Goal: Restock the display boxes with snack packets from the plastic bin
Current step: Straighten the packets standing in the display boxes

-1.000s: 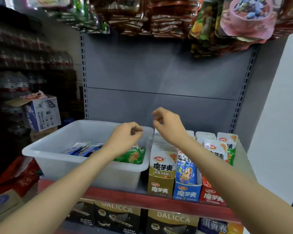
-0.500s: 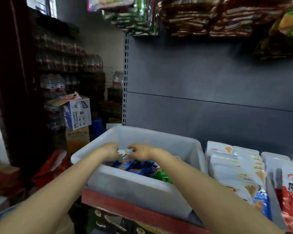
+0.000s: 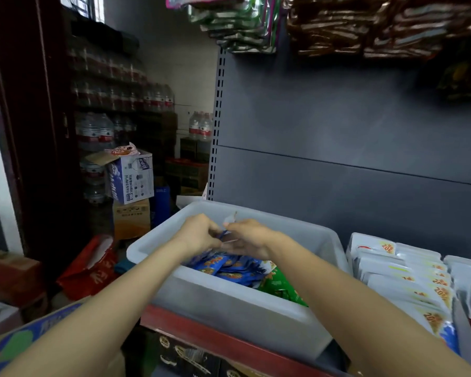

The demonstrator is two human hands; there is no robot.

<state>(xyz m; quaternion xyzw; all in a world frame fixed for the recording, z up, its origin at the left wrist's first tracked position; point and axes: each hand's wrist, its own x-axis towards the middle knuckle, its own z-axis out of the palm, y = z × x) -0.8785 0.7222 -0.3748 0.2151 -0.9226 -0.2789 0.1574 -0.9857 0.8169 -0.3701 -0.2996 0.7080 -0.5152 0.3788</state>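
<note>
While both hands meet above the plastic bin, the left hand and right hand pinch one small snack packet between curled fingers — blue packets and green packets lie beneath; display boxes stand just right, packed.

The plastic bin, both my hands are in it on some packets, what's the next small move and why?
Probably lift the blue packets clear of the plastic bin and swing right toward the display boxes. Both the left hand and right hand already pinch them above the pile.
</note>
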